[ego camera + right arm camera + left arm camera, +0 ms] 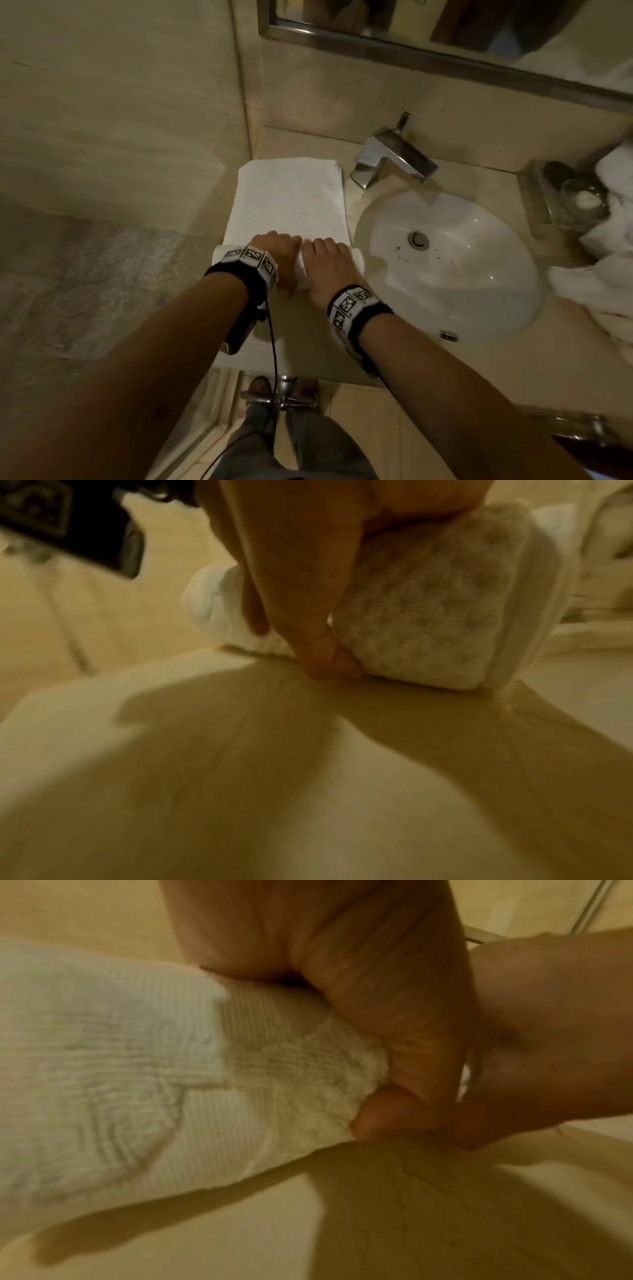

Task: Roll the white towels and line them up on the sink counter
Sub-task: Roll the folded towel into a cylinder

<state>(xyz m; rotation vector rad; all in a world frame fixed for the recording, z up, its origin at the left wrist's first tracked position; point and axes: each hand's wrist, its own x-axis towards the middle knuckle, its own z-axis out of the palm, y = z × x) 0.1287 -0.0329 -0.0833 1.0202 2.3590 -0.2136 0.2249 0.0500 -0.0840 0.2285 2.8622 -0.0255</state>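
A white towel (287, 195) lies flat on the beige counter (308, 329) left of the sink, its near end wound into a roll (219, 255). My left hand (274, 250) and right hand (325, 260) sit side by side on top of that roll, fingers curled over it. The left wrist view shows the left thumb (383, 1118) tucked under the roll (137, 1085). In the right wrist view the right thumb (329, 666) presses at the base of the roll's end (428, 615). Fingertips are hidden behind the roll.
A white oval sink (479, 287) with a chrome faucet (394, 154) lies right of the towel. Crumpled white towels (603, 274) and a clear tray (561, 195) with small items sit at the far right. A wall bounds the left; a mirror hangs behind.
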